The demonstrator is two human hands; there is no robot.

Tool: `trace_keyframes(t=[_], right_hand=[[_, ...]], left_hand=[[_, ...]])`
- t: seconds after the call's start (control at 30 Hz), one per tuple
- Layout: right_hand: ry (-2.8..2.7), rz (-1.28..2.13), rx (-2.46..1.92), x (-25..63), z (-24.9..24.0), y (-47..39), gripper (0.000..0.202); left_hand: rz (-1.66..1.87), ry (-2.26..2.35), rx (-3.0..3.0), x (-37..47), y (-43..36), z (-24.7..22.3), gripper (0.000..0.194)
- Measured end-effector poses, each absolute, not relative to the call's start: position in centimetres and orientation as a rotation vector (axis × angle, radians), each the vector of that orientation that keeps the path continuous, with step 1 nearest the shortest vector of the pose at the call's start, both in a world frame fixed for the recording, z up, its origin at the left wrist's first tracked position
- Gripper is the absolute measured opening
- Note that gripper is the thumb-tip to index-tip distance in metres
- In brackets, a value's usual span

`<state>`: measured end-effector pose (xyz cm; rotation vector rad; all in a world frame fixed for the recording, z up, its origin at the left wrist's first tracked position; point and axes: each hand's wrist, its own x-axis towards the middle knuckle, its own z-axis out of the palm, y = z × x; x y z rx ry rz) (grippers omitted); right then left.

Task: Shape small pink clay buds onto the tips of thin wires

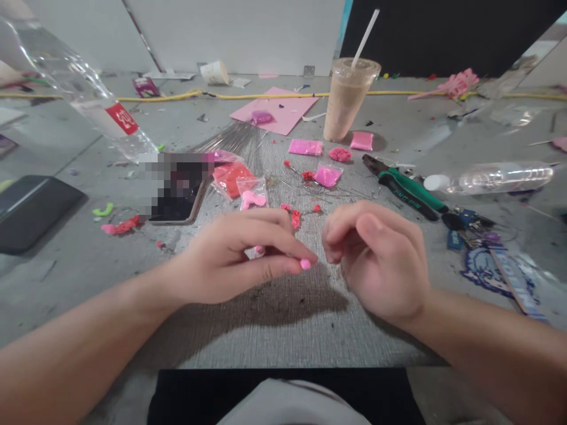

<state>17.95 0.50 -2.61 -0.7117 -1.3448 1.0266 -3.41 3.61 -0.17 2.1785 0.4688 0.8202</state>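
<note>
My left hand (241, 251) pinches a small lump of pink clay (305, 264) between thumb and fingertips, above the table. Another bit of pink shows under its curled fingers. Close by on the right is my right hand (381, 260), its fingers curled inward and thumb bent over; what they hold, if anything, is hidden. Just beyond the hands lie red clay pieces (295, 219) on thin wire. An opened bag of pink clay (253, 199) rests beside a bag of red clay (234, 179). Farther back are wrapped pink clay packets, one of them a flat pink packet (305, 147).
Green-handled pliers (405, 189) and a plastic bottle (500, 179) lie to the right. A drink cup with a straw (348, 103) stands at the back. At left are a phone (179, 192), a tall water bottle (95, 97) and a bundle of wires (230, 139).
</note>
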Motion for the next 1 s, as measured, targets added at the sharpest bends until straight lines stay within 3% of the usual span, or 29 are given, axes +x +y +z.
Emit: trace_keyframes(t=[0.2,0.4,0.57,0.8,1.0], right_hand=[[-1.374,0.986,-0.781,17.7,-3.5,1.7,0.036],[-1.513,0.915,-0.795,17.7,-3.4,1.4,0.032],[-1.523,0.931,-0.800,17.8,-3.5,1.3,0.031],[-1.542,0.902,-0.854,17.7,-3.7,1.6,0.030],[-1.573,0.889,-0.854,17.6,-3.4,1.4,0.029]], left_hand=[[0.356,0.456,2.961,-3.5,4.0,-2.0,0.028],[0.251,0.588,3.078,-3.3,3.9,-3.0,0.039],[0.136,0.664,3.128,-3.7,4.3,-1.8,0.030],[-0.014,1.232,2.964,-4.2,4.3,-0.2,0.027],[-0.102,1.202,2.795,-4.3,4.5,-0.8,0.018]])
